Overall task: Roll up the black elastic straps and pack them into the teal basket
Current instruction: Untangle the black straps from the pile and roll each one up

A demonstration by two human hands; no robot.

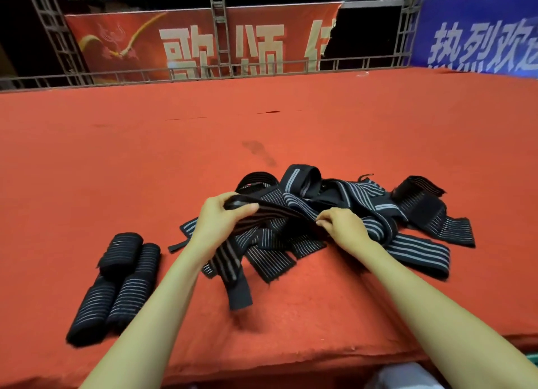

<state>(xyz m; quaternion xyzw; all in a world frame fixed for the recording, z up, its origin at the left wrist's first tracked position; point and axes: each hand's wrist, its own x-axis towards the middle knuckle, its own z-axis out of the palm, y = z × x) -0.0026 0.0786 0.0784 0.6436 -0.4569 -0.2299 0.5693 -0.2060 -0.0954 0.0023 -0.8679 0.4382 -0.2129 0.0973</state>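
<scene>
Over the red felt tabletop (262, 132), one black strap (276, 212) stretches between my hands: left hand (221, 219) curled round its end, right hand (343, 228) pinching it further along. Loose straps (364, 208) lie tangled underneath, rolled straps (116, 281) off left.

Heaped loosely mid-surface: unrolled black elastic straps (375, 225), flat bands with pale grey lengthwise stripes, crossing and overlapping, a few curling into loops at the far side. Lifted just above the heap: one raised strap (276, 213) with reddish stripes, gripped at its end in the left hand (221, 222), pinched by the right hand (343, 228), tail drooping toward the near edge. Well apart to the left: rolled straps (128, 298), tight cylinders lying side by side and touching, one partly on another.
</scene>
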